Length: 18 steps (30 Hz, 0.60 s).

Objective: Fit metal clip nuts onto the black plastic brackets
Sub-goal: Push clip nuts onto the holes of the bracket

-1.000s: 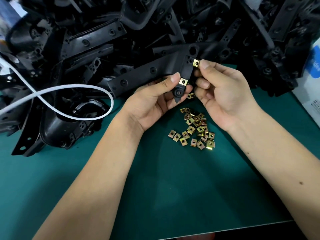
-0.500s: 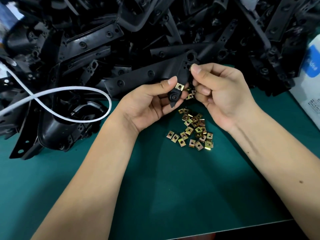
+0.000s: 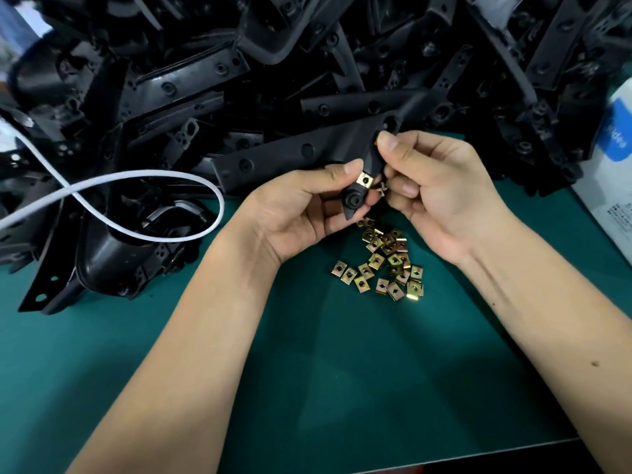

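Black bracket (image 3: 371,159) held between both hands (image 3: 307,206) — clip nuts (image 3: 383,261) just below.

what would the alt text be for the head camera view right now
Two bare hands hold a black plastic bracket over a green mat: the left hand grips its lower end beside a fitted clip nut, the right hand pinches higher up. Loose clip nuts lie below.

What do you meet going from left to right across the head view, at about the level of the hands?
White cable loop → left hand holding the long black plastic bracket with a brass clip nut fitted → right hand pinching the bracket's upper tab → white box with a blue label at the right edge.
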Each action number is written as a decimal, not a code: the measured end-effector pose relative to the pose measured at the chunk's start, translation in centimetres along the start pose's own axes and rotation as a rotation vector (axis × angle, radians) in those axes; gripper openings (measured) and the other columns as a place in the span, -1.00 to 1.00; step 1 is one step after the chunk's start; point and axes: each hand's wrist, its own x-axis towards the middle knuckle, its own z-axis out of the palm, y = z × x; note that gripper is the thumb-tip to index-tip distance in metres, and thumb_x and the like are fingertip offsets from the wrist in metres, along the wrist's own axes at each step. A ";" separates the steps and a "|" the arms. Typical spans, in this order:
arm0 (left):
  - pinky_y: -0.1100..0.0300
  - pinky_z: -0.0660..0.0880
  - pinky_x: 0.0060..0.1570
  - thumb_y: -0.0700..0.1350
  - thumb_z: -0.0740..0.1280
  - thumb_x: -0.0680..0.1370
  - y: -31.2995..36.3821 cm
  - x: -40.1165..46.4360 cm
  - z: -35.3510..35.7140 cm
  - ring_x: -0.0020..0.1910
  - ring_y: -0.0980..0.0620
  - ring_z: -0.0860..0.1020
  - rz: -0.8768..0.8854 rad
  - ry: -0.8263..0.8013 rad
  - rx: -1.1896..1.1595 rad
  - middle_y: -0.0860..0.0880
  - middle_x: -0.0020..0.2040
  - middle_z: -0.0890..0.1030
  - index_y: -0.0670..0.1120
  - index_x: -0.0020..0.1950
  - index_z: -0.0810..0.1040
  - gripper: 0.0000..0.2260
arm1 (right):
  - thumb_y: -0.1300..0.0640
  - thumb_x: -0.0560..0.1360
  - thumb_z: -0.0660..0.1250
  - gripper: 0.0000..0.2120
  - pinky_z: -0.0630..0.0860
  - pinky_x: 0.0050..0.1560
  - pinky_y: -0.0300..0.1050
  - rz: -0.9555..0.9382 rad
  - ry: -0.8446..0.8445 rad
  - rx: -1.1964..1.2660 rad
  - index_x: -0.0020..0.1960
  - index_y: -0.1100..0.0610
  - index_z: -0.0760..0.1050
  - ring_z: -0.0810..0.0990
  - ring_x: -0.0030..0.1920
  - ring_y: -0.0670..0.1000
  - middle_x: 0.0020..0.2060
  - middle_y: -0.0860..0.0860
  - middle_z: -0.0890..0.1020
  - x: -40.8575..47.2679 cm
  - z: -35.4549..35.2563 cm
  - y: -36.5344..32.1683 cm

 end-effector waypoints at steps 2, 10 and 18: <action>0.27 0.62 -0.28 -0.13 0.48 0.40 -0.2 0.2 0.1 -0.23 0.04 0.71 0.040 0.019 -0.033 -0.07 -0.17 0.72 -0.14 -0.15 0.73 -0.89 | 0.02 0.68 0.32 -0.62 0.25 -0.48 -0.24 -0.037 0.060 -0.081 -0.19 0.27 0.52 0.37 -0.44 -0.07 -0.36 0.05 0.51 0.2 0.5 -0.1; 0.35 0.53 -0.37 -0.06 0.38 0.62 -0.2 0.6 -0.3 -0.33 0.09 0.61 0.147 0.097 0.041 -0.10 -0.15 0.71 -0.13 0.06 0.65 -0.85 | -0.12 0.74 0.06 -0.47 0.62 0.03 -0.11 -0.097 0.018 -0.268 -0.02 0.12 0.72 0.73 -0.10 0.09 -0.16 0.18 0.74 0.0 0.5 0.1; 0.26 0.56 -0.31 -0.08 0.51 0.46 -0.5 0.5 -0.1 -0.28 0.00 0.61 0.226 0.097 0.143 -0.14 -0.17 0.68 -0.05 -0.04 0.53 -0.81 | -0.20 0.58 0.38 -0.42 0.59 -0.28 -0.06 -0.182 0.127 -0.360 -0.16 0.37 0.57 0.68 -0.25 0.11 -0.30 0.17 0.70 0.2 0.0 0.0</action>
